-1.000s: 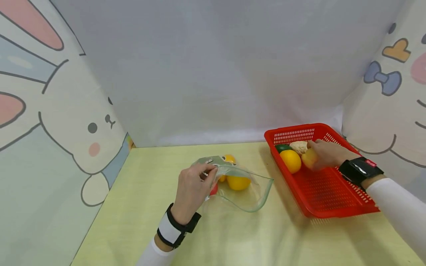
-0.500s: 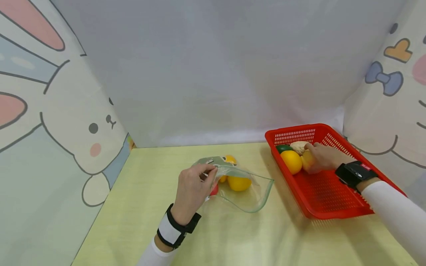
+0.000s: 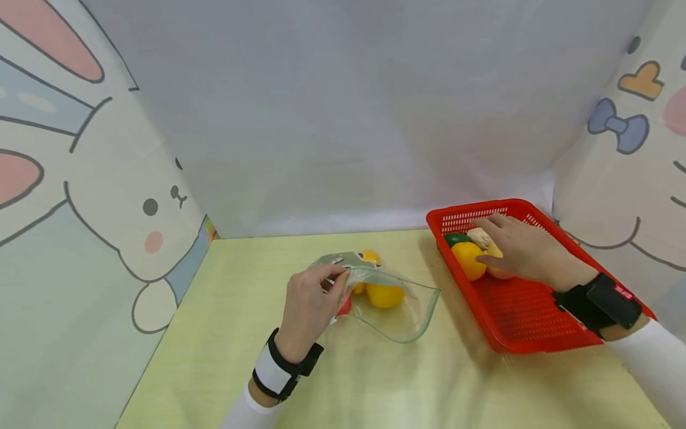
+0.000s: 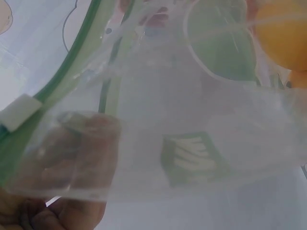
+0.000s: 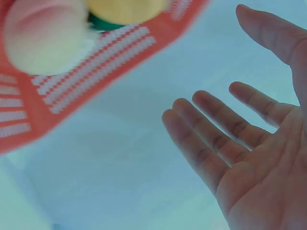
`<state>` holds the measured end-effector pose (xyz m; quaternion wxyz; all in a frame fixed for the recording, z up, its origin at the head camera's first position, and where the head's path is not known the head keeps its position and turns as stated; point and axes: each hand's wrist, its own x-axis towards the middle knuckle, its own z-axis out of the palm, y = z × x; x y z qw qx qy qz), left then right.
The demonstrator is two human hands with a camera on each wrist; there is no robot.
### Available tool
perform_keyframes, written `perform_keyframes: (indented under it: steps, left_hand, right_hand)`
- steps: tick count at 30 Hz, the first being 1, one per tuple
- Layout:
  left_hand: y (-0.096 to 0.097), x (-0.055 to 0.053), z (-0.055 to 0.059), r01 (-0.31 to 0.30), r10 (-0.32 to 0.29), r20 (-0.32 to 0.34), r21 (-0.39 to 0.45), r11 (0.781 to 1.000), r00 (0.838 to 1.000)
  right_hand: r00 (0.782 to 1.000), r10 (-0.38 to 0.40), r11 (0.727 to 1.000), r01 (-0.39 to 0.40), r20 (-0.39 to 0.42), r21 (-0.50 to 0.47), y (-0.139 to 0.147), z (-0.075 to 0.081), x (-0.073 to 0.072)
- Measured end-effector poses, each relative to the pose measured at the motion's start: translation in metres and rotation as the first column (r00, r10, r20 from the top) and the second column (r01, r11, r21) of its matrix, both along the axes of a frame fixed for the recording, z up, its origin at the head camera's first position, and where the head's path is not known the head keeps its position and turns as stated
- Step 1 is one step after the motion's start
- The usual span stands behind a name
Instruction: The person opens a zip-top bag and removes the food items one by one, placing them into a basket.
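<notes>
My left hand [image 3: 313,304] pinches the rim of a clear zip bag [image 3: 412,322] lying on the table with its mouth spread. Through the plastic show a large yellow fruit [image 3: 384,296], smaller orange-yellow pieces and something red [image 3: 345,306]. In the left wrist view the bag's white slider [image 4: 21,112] hangs beside that hand. My right hand [image 3: 527,250] hovers over the red basket [image 3: 498,342], fingers spread, holding nothing. Below it are a peach-like fruit [image 5: 45,40], an orange-yellow round fruit [image 3: 468,261], a pale wrinkled piece [image 3: 479,238] and a dark green piece [image 3: 455,239].
The basket stands at the right of the pale yellow table [image 3: 214,333], close to the back wall [image 3: 343,119]. Walls with rabbit drawings [image 3: 128,196] close off the left and right sides.
My right hand has let go of the peach-like fruit and risen off it, its fingers spreading. That fruit stays in the basket. My left hand and the bag have not moved.
</notes>
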<state>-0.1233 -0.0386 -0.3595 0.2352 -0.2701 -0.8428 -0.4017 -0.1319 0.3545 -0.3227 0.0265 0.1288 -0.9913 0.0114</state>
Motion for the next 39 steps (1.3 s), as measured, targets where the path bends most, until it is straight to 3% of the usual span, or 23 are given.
perform_keyframes:
  steps: [3, 5, 7, 11, 13, 14, 16, 19, 22, 25, 32, 37, 39]
  left_hand:
    - [0.000, 0.000, 0.000, 0.002, -0.002, -0.005, 0.000, 1.000, 1.000]
    - [0.001, 0.000, 0.000, 0.002, -0.002, -0.009, 0.001, 1.000, 1.000]
    - [0.001, 0.000, -0.001, 0.002, -0.002, -0.010, 0.002, 1.000, 1.000]
    - [0.002, 0.000, -0.001, 0.000, 0.000, 0.003, 0.004, 1.000, 1.000]
    - [0.002, 0.000, -0.001, 0.000, 0.000, 0.007, 0.003, 1.000, 1.000]
    - [0.002, 0.001, -0.001, 0.001, -0.002, 0.009, 0.004, 1.000, 1.000]
    - [0.002, 0.001, -0.001, 0.004, -0.004, 0.008, 0.007, 1.000, 1.000]
    - [0.003, 0.001, 0.000, 0.008, -0.008, 0.010, 0.011, 1.000, 1.000]
    - [0.003, 0.002, 0.000, 0.007, -0.007, 0.011, 0.008, 1.000, 1.000]
    - [0.003, 0.002, 0.000, 0.009, -0.009, 0.009, 0.001, 1.000, 1.000]
    - [0.003, 0.003, 0.000, 0.015, -0.015, -0.014, 0.002, 1.000, 1.000]
    - [0.004, 0.002, 0.000, 0.025, -0.025, -0.040, 0.003, 1.000, 0.999]
    - [0.004, 0.001, 0.000, 0.023, -0.023, -0.042, 0.004, 1.000, 0.999]
  right_hand:
    - [0.995, 0.066, 0.998, -0.066, -0.070, 0.007, -0.026, 0.010, 0.018]
    - [0.972, 0.159, 0.987, -0.158, -0.170, 0.023, -0.040, 0.013, 0.029]
    - [0.923, 0.261, 0.965, -0.258, -0.283, 0.046, -0.053, 0.015, 0.038]
    - [0.764, 0.438, 0.888, -0.449, -0.474, 0.097, -0.079, 0.013, 0.051]
    - [0.709, 0.493, 0.846, -0.526, -0.505, 0.087, -0.094, 0.009, 0.056]
    - [0.692, 0.516, 0.824, -0.562, -0.506, 0.072, -0.102, 0.006, 0.059]
    - [0.677, 0.560, 0.789, -0.611, -0.478, 0.059, -0.118, -0.002, 0.062]
    - [0.699, 0.613, 0.775, -0.623, -0.368, 0.108, -0.141, -0.014, 0.064]
    - [0.743, 0.623, 0.782, -0.597, -0.245, 0.180, -0.158, -0.029, 0.058]
    - [0.773, 0.604, 0.797, -0.580, -0.195, 0.169, -0.171, -0.048, 0.046]
    - [0.881, 0.468, 0.884, -0.466, -0.072, 0.041, -0.186, -0.080, 0.020]
    - [0.939, 0.343, 0.939, -0.341, 0.039, -0.040, -0.191, -0.088, 0.002]
    - [0.956, 0.286, 0.958, -0.284, 0.065, -0.028, -0.192, -0.089, -0.004]
